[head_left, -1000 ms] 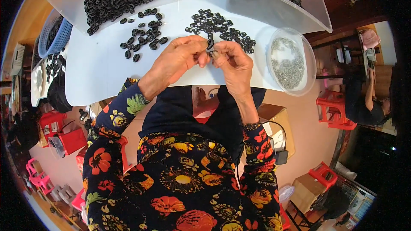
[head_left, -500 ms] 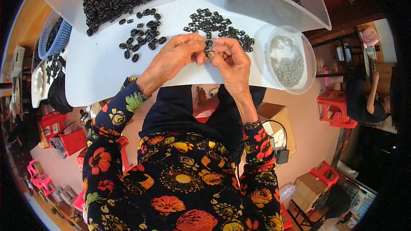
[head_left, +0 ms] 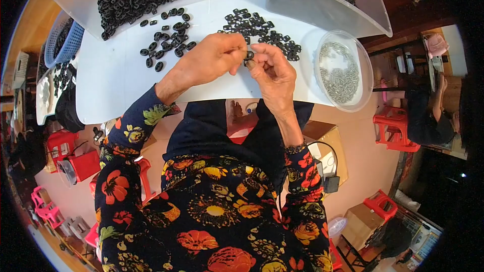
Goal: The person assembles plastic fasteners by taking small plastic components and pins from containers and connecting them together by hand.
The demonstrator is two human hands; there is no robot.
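Both hands meet above the front part of the white table (head_left: 121,88). My right hand (head_left: 275,73) pinches a small black cord-lock part (head_left: 249,56) with a hole in it between thumb and fingertips. From the other side my left hand (head_left: 212,59) closes its fingers at the same part; its back hides most of the grip. Behind the left hand lie loose oval two-hole black pieces (head_left: 166,46). Squarish black pieces with holes (head_left: 252,24) are spread behind the right hand. To the right stands a round clear tub (head_left: 367,78) with small silver metal pieces (head_left: 339,78).
Two translucent bins, the left bin (head_left: 75,0) and the right bin (head_left: 322,15), hold heaps of black parts at the back. A blue basket (head_left: 73,45) is at far left. Red stools (head_left: 390,126) and cardboard boxes (head_left: 360,224) stand around; another person (head_left: 428,116) sits at right.
My left hand has turned with its back upward and its wrist has shifted left, covering more of the part. The right hand stays almost in place.
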